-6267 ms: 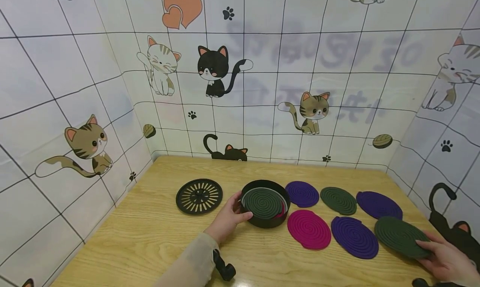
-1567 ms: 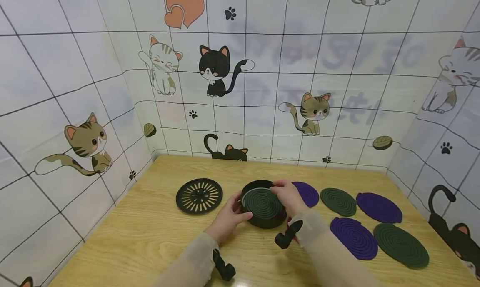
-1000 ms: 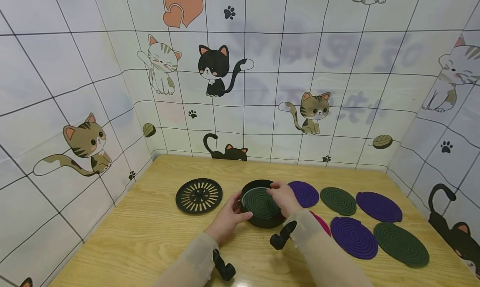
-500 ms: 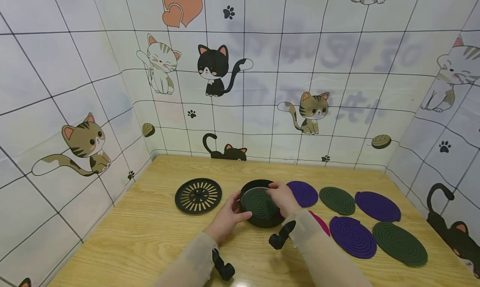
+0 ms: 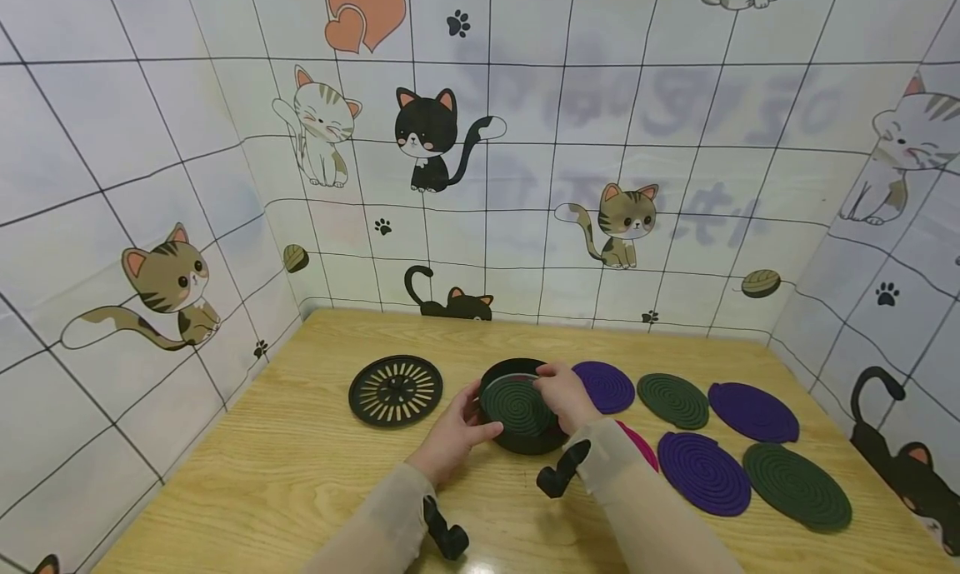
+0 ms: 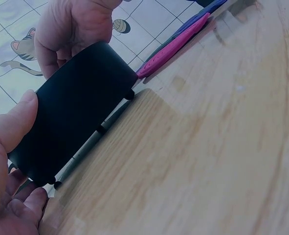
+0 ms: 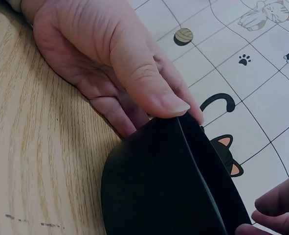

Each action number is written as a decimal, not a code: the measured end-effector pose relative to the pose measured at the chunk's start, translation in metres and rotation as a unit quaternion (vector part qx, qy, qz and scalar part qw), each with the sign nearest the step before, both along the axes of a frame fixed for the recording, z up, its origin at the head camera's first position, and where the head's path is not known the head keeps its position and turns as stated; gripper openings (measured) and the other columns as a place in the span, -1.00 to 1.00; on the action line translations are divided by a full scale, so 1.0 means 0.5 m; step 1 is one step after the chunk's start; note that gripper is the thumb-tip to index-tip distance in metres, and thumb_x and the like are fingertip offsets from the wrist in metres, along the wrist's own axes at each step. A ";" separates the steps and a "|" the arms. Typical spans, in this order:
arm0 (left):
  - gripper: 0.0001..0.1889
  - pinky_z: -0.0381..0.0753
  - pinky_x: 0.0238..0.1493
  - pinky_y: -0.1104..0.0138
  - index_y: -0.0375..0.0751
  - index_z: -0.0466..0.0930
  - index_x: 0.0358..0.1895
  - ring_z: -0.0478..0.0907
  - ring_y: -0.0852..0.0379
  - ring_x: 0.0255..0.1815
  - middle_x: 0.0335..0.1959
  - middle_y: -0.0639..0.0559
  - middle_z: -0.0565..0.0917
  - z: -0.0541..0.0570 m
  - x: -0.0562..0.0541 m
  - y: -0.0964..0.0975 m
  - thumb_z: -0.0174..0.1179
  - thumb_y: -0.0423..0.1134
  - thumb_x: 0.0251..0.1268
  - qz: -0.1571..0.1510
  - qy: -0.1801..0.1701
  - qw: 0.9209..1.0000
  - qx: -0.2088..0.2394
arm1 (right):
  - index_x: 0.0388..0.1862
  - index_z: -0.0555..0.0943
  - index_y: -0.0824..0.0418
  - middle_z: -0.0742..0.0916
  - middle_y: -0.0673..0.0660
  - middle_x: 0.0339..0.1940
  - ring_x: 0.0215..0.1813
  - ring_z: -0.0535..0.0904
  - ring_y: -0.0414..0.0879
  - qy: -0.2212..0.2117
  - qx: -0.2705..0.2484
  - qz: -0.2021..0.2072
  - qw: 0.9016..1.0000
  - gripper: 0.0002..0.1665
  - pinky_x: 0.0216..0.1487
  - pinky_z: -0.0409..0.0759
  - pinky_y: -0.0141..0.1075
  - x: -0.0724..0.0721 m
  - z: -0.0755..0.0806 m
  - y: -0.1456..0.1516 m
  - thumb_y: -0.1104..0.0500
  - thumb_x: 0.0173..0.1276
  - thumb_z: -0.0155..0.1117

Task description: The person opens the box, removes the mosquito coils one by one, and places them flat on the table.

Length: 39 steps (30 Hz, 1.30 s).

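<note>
A round black mosquito coil holder [image 5: 525, 446] stands on the table with a green mosquito coil [image 5: 516, 407] in it. The coil lies tilted, and a bit of pink shows at its far edge. My left hand [image 5: 450, 439] grips the holder's left side, thumb on the outer wall and fingers round it, as the left wrist view shows. At the holder's right side my right hand [image 5: 567, 397] pinches the coil's edge; its fingertips are partly hidden. In the right wrist view the holder's wall [image 7: 149, 181] hides the coil.
The slotted black lid [image 5: 396, 391] lies to the left. On the right lie several flat coils: purple [image 5: 603, 387], green [image 5: 672, 401] and, partly under the right sleeve [image 5: 637, 482], pink [image 5: 639, 446]. A cat-print sheet [image 5: 525, 249] surrounds the wooden table [image 5: 315, 474].
The right hand has put a green coil down at the right and come to the holder. The green coil in the holder has tilted, baring pink at its far edge. The left hand stays put.
</note>
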<state>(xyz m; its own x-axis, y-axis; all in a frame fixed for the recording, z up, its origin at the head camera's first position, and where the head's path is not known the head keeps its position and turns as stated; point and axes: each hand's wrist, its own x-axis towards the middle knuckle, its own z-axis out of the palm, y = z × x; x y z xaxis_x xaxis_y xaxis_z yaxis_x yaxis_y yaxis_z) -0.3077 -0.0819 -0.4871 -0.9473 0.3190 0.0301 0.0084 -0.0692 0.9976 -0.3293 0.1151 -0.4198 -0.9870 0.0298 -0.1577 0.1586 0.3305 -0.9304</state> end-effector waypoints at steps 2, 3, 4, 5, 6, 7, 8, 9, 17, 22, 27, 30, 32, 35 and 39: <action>-0.10 0.35 0.32 0.10 -0.14 -0.06 0.53 0.11 -0.17 0.47 0.48 -0.20 0.13 -0.001 -0.001 0.000 0.33 -0.27 0.22 -0.001 -0.001 1.000 0.004 | 0.34 0.34 0.34 0.38 0.38 0.34 0.33 0.27 0.29 0.003 -0.006 -0.002 1.000 -0.51 0.29 0.30 0.16 0.001 0.000 0.001 0.32 0.44 0.00; -0.10 0.35 0.32 0.10 -0.14 -0.06 0.53 0.11 -0.17 0.47 0.48 -0.20 0.13 -0.001 -0.001 0.001 0.33 -0.28 0.22 -0.001 -0.001 1.000 0.005 | 0.34 0.33 0.34 0.38 0.37 0.34 0.33 0.27 0.28 0.005 -0.009 -0.004 1.000 -0.50 0.29 0.30 0.16 0.001 0.000 0.001 0.33 0.44 0.00; -0.10 0.35 0.32 0.10 -0.14 -0.06 0.53 0.11 -0.17 0.47 0.48 -0.20 0.13 -0.001 -0.002 0.001 0.33 -0.28 0.22 -0.002 -0.003 1.000 0.007 | 0.34 0.33 0.35 0.38 0.37 0.34 0.34 0.27 0.28 0.007 -0.012 -0.007 1.000 -0.50 0.29 0.31 0.15 0.000 0.000 0.001 0.33 0.43 0.00; -0.10 0.34 0.32 0.10 -0.14 -0.06 0.53 0.11 -0.16 0.47 0.49 -0.19 0.13 -0.001 -0.002 0.001 0.33 -0.28 0.22 -0.003 -0.003 1.000 0.008 | 0.34 0.33 0.35 0.38 0.36 0.34 0.34 0.27 0.28 0.010 -0.016 -0.009 1.000 -0.50 0.30 0.30 0.15 0.000 -0.001 0.002 0.34 0.43 0.00; -0.10 0.34 0.33 0.10 -0.14 -0.06 0.53 0.10 -0.16 0.47 0.49 -0.19 0.12 -0.002 -0.003 0.001 0.33 -0.28 0.22 -0.004 -0.003 1.000 0.009 | 0.34 0.33 0.35 0.38 0.36 0.34 0.34 0.27 0.28 0.014 -0.020 -0.012 1.000 -0.50 0.30 0.31 0.14 -0.001 -0.002 0.002 0.34 0.43 0.01; -0.10 0.34 0.33 0.09 -0.14 -0.07 0.53 0.10 -0.17 0.47 0.49 -0.19 0.12 -0.002 -0.003 0.000 0.33 -0.28 0.22 -0.004 -0.002 1.000 0.008 | 0.34 0.34 0.35 0.39 0.35 0.34 0.34 0.27 0.28 0.016 -0.023 -0.016 0.999 -0.50 0.30 0.30 0.14 -0.001 -0.002 0.003 0.35 0.43 0.01; -0.09 0.33 0.33 0.09 -0.14 -0.07 0.53 0.09 -0.17 0.48 0.49 -0.19 0.12 -0.002 -0.003 0.000 0.33 -0.27 0.22 -0.004 -0.003 1.000 0.008 | 0.34 0.34 0.36 0.40 0.35 0.33 0.34 0.28 0.27 0.019 -0.025 -0.019 0.999 -0.50 0.31 0.30 0.13 -0.002 -0.003 0.003 0.35 0.42 0.02; -0.09 0.33 0.33 0.09 -0.14 -0.07 0.53 0.09 -0.17 0.48 0.49 -0.19 0.12 -0.001 -0.003 0.000 0.34 -0.27 0.22 -0.004 -0.003 1.000 0.008 | 0.33 0.35 0.36 0.41 0.34 0.32 0.33 0.29 0.27 0.022 -0.028 -0.023 0.999 -0.50 0.31 0.31 0.12 -0.003 -0.003 0.003 0.36 0.41 0.03; -0.09 0.33 0.33 0.08 -0.15 -0.06 0.53 0.11 -0.17 0.47 0.48 -0.20 0.14 0.005 0.003 -0.001 0.35 -0.25 0.21 0.001 0.000 1.000 -0.008 | 0.27 0.40 0.38 0.43 0.34 0.30 0.30 0.31 0.24 0.023 -0.049 -0.033 0.998 -0.51 0.28 0.34 0.07 -0.004 -0.007 0.004 0.41 0.34 0.07; -0.08 0.33 0.33 0.08 -0.15 -0.06 0.53 0.12 -0.18 0.46 0.47 -0.21 0.15 0.006 0.003 0.000 0.35 -0.25 0.20 0.000 0.001 1.000 -0.007 | 0.27 0.40 0.41 0.37 0.38 0.35 0.36 0.24 0.27 0.004 -0.066 -0.034 0.997 -0.51 0.32 0.30 0.07 -0.005 -0.006 0.006 0.39 0.35 0.08; -0.08 0.33 0.33 0.07 -0.15 -0.06 0.53 0.12 -0.17 0.46 0.47 -0.20 0.15 0.005 0.003 0.000 0.36 -0.24 0.20 0.000 0.002 1.000 -0.009 | 0.28 0.39 0.47 0.33 0.43 0.38 0.40 0.21 0.25 -0.013 -0.094 -0.034 0.995 -0.48 0.34 0.32 0.00 -0.007 -0.004 0.004 0.38 0.33 0.10; -0.08 0.32 0.33 0.07 -0.15 -0.06 0.53 0.12 -0.17 0.46 0.47 -0.20 0.15 0.005 0.003 0.000 0.36 -0.24 0.20 -0.001 0.002 1.000 -0.011 | 0.28 0.40 0.47 0.32 0.42 0.39 0.42 0.17 0.24 -0.019 -0.110 -0.033 0.993 -0.48 0.37 0.27 0.01 -0.007 -0.003 0.005 0.39 0.33 0.09; -0.08 0.32 0.33 0.07 -0.15 -0.07 0.53 0.12 -0.18 0.46 0.47 -0.21 0.14 0.005 0.003 -0.001 0.35 -0.24 0.20 -0.001 0.001 1.000 -0.012 | 0.29 0.39 0.46 0.30 0.40 0.41 0.45 0.12 0.23 -0.025 -0.123 -0.032 0.992 -0.48 0.41 0.21 0.02 -0.004 0.002 0.005 0.40 0.33 0.08; -0.08 0.32 0.34 0.06 -0.16 -0.07 0.53 0.11 -0.18 0.47 0.48 -0.21 0.14 0.005 0.002 -0.001 0.35 -0.25 0.21 -0.001 0.000 1.000 -0.011 | 0.31 0.37 0.44 0.25 0.38 0.44 0.47 0.06 0.22 -0.038 -0.149 -0.033 0.988 -0.47 0.43 0.17 0.02 -0.003 0.008 0.006 0.40 0.35 0.05; -0.08 0.30 0.35 0.05 -0.16 -0.07 0.53 0.11 -0.17 0.47 0.48 -0.20 0.14 0.005 0.002 -0.001 0.34 -0.26 0.21 -0.001 0.001 1.000 -0.011 | 0.33 0.36 0.42 0.25 0.36 0.45 0.46 0.10 0.18 -0.045 -0.161 -0.043 0.985 -0.47 0.36 0.25 -0.05 -0.003 0.012 0.004 0.40 0.37 0.04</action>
<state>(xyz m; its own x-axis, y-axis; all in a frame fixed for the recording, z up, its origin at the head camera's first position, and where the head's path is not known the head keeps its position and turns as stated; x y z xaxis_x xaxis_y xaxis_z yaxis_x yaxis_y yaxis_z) -0.3069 -0.0823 -0.4844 -0.9463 0.3224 0.0245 0.0100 -0.0465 0.9989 -0.3309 0.1172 -0.4139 -0.9647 0.0467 -0.2591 0.2595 0.0024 -0.9657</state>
